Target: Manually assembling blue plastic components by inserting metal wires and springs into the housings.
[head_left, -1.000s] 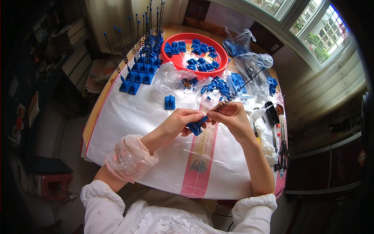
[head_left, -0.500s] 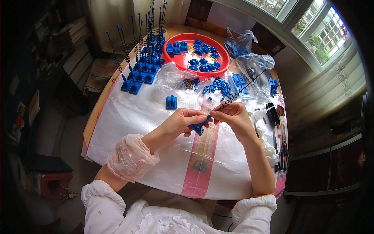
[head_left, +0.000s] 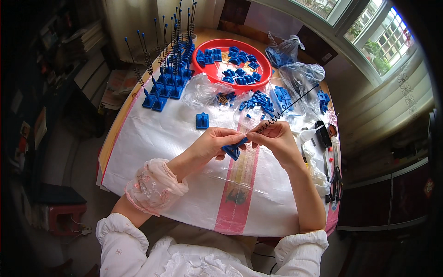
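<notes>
My left hand [head_left: 213,143] pinches a small blue plastic base [head_left: 232,150] above the white sheet [head_left: 157,138]. My right hand [head_left: 273,138] holds a thin black rod with a coiled spring [head_left: 286,109] at its lower end, the spring end meeting the blue base between my fingertips. The rod slants up and to the right. A single blue base [head_left: 202,120] lies on the sheet just left of my hands.
A red round tray [head_left: 212,69] with blue parts stands at the back. Finished blue bases with upright spring rods [head_left: 167,69] cluster at the back left. Clear plastic bags [head_left: 295,78] and loose blue parts [head_left: 258,99] lie behind my hands. Scissors [head_left: 336,177] and small tools rest at the right edge.
The hands stayed together in the same spot; the rod's angle shifted slightly as the spring end was worked at the blue base.
</notes>
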